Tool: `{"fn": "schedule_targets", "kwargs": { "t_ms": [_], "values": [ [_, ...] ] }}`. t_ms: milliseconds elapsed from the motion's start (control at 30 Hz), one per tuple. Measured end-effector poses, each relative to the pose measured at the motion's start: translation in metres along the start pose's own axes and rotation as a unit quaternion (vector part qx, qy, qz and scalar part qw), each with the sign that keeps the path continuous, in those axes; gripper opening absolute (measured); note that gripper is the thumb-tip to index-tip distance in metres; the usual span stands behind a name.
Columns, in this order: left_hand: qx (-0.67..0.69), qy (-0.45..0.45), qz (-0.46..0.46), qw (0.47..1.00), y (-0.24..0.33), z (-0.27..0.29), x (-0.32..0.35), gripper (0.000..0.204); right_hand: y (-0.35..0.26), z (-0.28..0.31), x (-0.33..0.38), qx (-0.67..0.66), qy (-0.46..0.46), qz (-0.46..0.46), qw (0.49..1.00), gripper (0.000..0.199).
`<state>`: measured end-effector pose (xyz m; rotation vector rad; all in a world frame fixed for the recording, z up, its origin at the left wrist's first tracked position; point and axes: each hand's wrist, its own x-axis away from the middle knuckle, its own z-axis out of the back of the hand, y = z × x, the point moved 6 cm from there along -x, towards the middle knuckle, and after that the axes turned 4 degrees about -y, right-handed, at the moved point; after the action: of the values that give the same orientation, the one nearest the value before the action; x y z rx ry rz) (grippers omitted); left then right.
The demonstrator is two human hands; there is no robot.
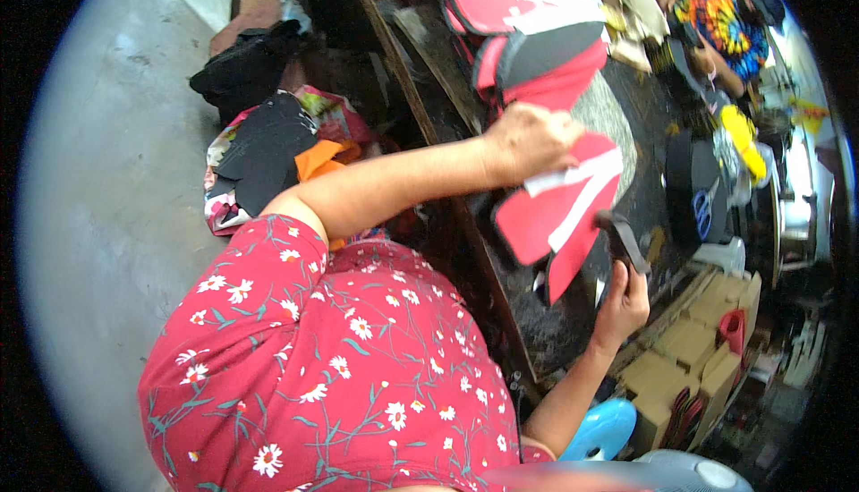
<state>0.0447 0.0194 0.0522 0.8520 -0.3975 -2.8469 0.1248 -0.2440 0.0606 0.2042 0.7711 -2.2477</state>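
Note:
My left hand (535,141) is closed at the edge of a red sole-shaped piece (528,224) with white strips across it. That piece lies on the dark worktable. In my right hand (622,309), just beyond the piece's near right side, is a dark hammer (624,240); its head is close to the red piece, and I cannot tell whether they touch. Farther up lie more red pieces (479,9) with white strips, and a black-topped one (550,55) overlaps them. A grey slab (617,125) shows partly under the work.
Blue-handled scissors (704,215) lie on the right beside a yellow bundle (743,141). A co-worker in a multicoloured shirt (723,22) works at the far right. Cardboard boxes (689,340) and a blue stool (604,429) stand lower right. Black cut pieces (268,152) are heaped at left.

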Motion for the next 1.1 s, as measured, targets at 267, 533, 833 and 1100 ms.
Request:
{"fn": "schedule_targets", "kwargs": {
  "t_ms": [267,533,833,1100],
  "values": [
    [0.099,0.119,-0.051,0.987,-0.005,0.138,0.012,0.044,0.055,-0.012,0.002,0.168,0.065,0.021,0.983,0.035],
    [0.014,0.46,-0.057,0.886,-0.032,0.256,0.025,0.034,0.054,-0.015,0.002,0.191,0.034,-0.002,0.981,0.038],
    [-0.021,0.492,-0.116,0.863,-0.036,0.267,0.025,0.03,0.055,-0.016,0.004,0.199,0.031,-0.001,0.979,0.038],
    [0.115,0.31,0.012,0.944,-0.09,0.223,-0.034,0.031,0.05,-0.016,-0.002,0.176,0.047,0.037,0.983,0.038]
  ]
}}
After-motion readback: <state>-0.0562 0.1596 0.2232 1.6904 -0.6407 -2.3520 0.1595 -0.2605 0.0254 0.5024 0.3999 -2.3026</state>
